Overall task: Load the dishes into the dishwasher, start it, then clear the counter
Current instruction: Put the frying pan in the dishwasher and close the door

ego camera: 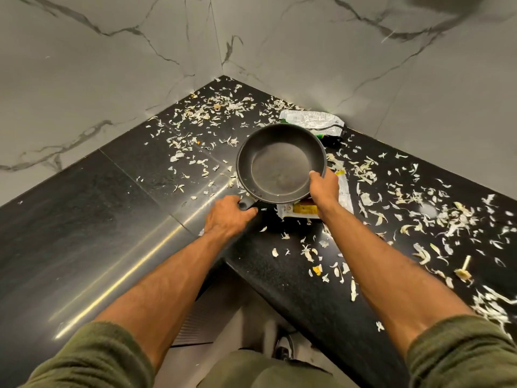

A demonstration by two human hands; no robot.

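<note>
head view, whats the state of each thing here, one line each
frying pan: empty, held at handle and rim
left hand: grips the pan handle
right hand: grips the pan rim
green packet: crumpled, lying behind the pan
yellow packet: flat, partly under the pan
peels: scattered over the counter

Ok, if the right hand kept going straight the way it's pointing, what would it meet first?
The frying pan: the right hand grips its near rim and points across the bowl. Beyond lie scattered peels and the marble wall, though depth is unclear.
</note>
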